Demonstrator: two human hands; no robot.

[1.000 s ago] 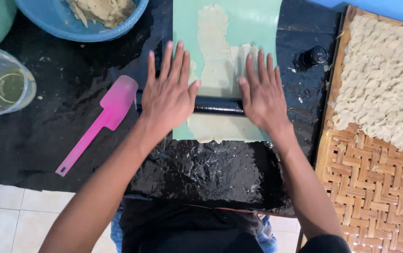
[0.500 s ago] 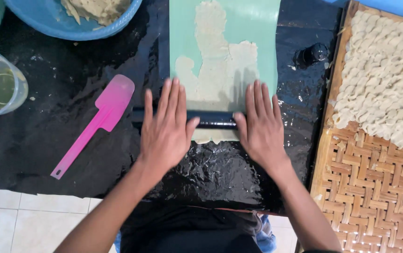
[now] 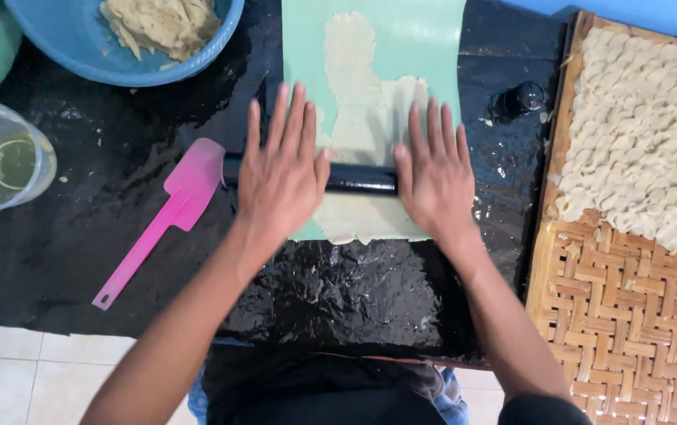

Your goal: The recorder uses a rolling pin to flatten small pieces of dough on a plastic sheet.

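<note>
Both hands lie flat, palms down, on a black rolling pin (image 3: 358, 179) that runs across the middle of the view from nine to three o'clock. The left hand (image 3: 282, 177) covers the pin's left part, its fingers (image 3: 287, 118) spread straight and pointing to twelve o'clock; they grip nothing, only press down on the pin. The right hand (image 3: 433, 177) covers the right part in the same way, fingers stretched open and flat, closed around nothing.

Under the pin lies a pale green mat (image 3: 401, 39), and on it a thin sheet of beige dough (image 3: 354, 94) that reaches from the mat's near edge at six o'clock up past the pin toward twelve (its outline is ragged). The mat rests on a surface covered in crinkled black plastic (image 3: 338, 291).

At nine o'clock from the left hand, a pink spatula (image 3: 167, 212) lies on the black plastic, its blade just beside the pin's left end. Farther out at nine o'clock stands a clear container (image 3: 0, 161). At eleven o'clock is a blue bowl (image 3: 79, 59) holding more dough. At three o'clock a woven tray (image 3: 614, 315) carries a heap of small pale dough pieces (image 3: 645, 134). A small dark round thing (image 3: 521, 98) sits at two o'clock.
</note>
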